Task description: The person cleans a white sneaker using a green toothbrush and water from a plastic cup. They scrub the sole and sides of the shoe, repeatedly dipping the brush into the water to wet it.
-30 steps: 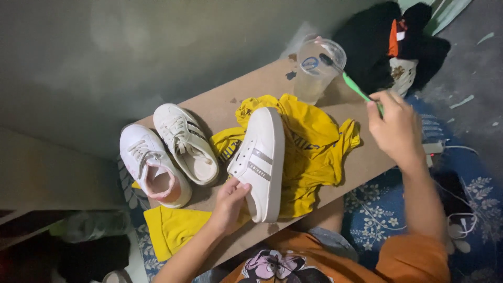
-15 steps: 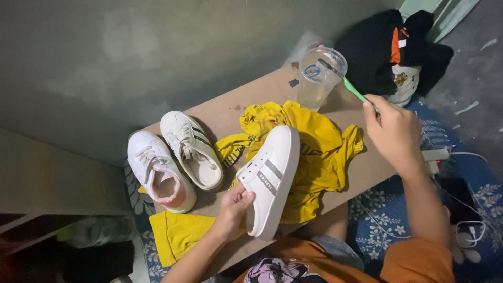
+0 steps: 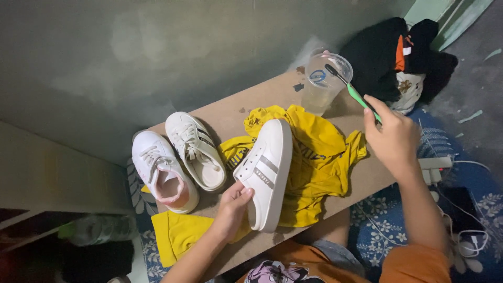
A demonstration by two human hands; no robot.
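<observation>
Left hand [image 3: 234, 205] grips the white shoe [image 3: 266, 173], hiding its heel; right hand [image 3: 392, 137] pinches a green toothbrush [image 3: 350, 89] over the cup [image 3: 324, 82] on the brown desk [image 3: 272, 94].

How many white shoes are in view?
3: one held on its side by the left hand on the yellow cloth: shoe; two more stand left of it. None seems hidden.

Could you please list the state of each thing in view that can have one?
Left hand: gripping the heel of the tilted shoe.
Right hand: holding the green toothbrush.
White shoe: lying on its side on the yellow cloth.
Green toothbrush: bristle end at the cup's rim.
Plastic cup: upright, lidless.
Yellow cloth: crumpled.
Two other shoes: upright, laced.
</observation>
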